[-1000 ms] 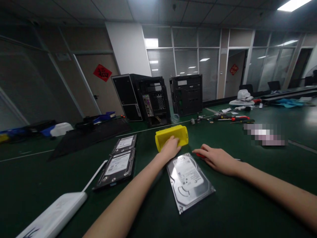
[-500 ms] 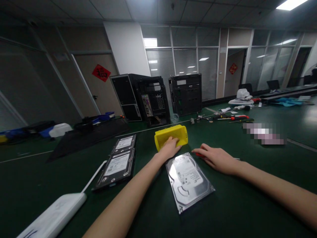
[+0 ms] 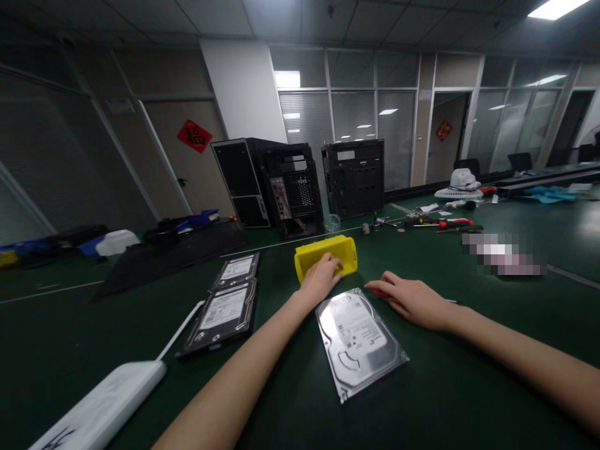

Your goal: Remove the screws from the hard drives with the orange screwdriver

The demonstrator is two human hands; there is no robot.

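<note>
A yellow plastic bin (image 3: 349,251) lies on its side, its mouth facing me. My left hand (image 3: 321,275) reaches into that mouth, fingers bent and thumb apart from them. Nothing shows between them, though the fingertips are partly hidden. Just below sits a silver hard drive (image 3: 359,340), label up and flat on the table. My right hand (image 3: 415,300) rests beyond its upper right corner, closed around a screwdriver (image 3: 382,292). Only a bit of red handle and a short piece of shaft show past the hand.
Two dark hard drives (image 3: 225,306) lie on the left, near a white power strip (image 3: 105,400). Black computer cases (image 3: 354,178) stand at the back. Loose tools (image 3: 450,223) and a white hard hat (image 3: 462,181) lie at the right rear.
The fingers of my left hand have shifted slightly inside the yellow bin. My right hand keeps its place with the screwdriver. The view has moved a little.
</note>
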